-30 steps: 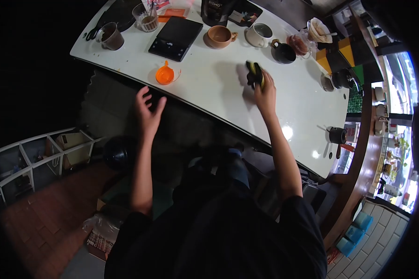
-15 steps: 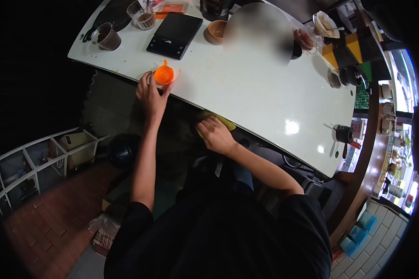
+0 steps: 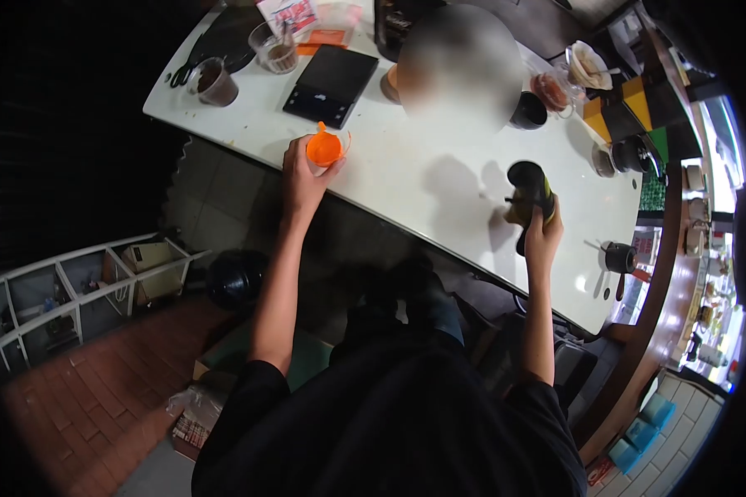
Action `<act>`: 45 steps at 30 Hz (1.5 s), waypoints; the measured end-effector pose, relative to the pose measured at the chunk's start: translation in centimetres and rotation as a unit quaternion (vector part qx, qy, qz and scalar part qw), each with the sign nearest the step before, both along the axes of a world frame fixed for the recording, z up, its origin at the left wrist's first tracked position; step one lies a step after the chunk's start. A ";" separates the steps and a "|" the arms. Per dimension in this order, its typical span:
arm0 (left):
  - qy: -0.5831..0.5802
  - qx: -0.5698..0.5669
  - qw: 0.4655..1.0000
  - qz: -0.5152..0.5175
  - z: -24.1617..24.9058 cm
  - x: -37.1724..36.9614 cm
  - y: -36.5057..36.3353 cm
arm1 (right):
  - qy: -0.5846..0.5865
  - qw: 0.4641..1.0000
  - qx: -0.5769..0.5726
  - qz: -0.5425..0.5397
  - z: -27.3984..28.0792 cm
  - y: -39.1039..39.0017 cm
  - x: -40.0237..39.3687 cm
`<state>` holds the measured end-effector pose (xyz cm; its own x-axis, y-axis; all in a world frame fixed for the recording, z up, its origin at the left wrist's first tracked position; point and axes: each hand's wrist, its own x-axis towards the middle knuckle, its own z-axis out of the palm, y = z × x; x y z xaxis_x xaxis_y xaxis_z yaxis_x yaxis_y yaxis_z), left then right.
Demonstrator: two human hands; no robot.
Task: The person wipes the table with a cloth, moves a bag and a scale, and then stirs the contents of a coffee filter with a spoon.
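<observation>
My left hand (image 3: 305, 184) is wrapped around a small cup with a bright orange funnel-like top (image 3: 324, 149), held near the table's front edge. Over the right part of the table, my right hand (image 3: 544, 234) grips a dark, bottle-like object (image 3: 529, 184) with a yellow-green side. Its exact kind is hard to make out, and its shadow falls on the tabletop. A black digital scale (image 3: 331, 85) lies flat just beyond my left hand. Left of the scale are a clear cup of dark brown contents (image 3: 216, 85) and a ribbed glass (image 3: 278, 55).
The white table (image 3: 389, 178) runs diagonally. A blurred round patch covers its far middle, next to a black bowl (image 3: 529, 111). A filter dripper (image 3: 589, 66) stands at the far right, a small dark pot (image 3: 619, 258) at the right end. A white rack (image 3: 76, 301) is on the floor at left.
My right hand has risen from below the front edge, where it held something yellow-green, and moved right over the table with the dark object. My left hand still holds the orange-topped cup. The view has shifted.
</observation>
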<state>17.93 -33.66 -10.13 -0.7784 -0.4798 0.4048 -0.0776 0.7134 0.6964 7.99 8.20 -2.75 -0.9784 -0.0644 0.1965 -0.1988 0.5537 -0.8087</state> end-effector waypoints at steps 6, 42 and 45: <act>0.011 0.005 0.987 -0.160 3.9 -6.0 12.7 | 0.087 0.940 0.301 -0.133 -2.3 11.0 2.4; -0.094 -0.014 0.987 -0.131 2.7 -16.9 4.4 | 0.038 0.972 0.213 0.090 -1.5 -4.0 -21.9; -0.096 0.076 0.978 -0.170 2.1 -18.1 3.7 | -0.031 0.969 0.230 0.081 -1.4 -4.0 -21.7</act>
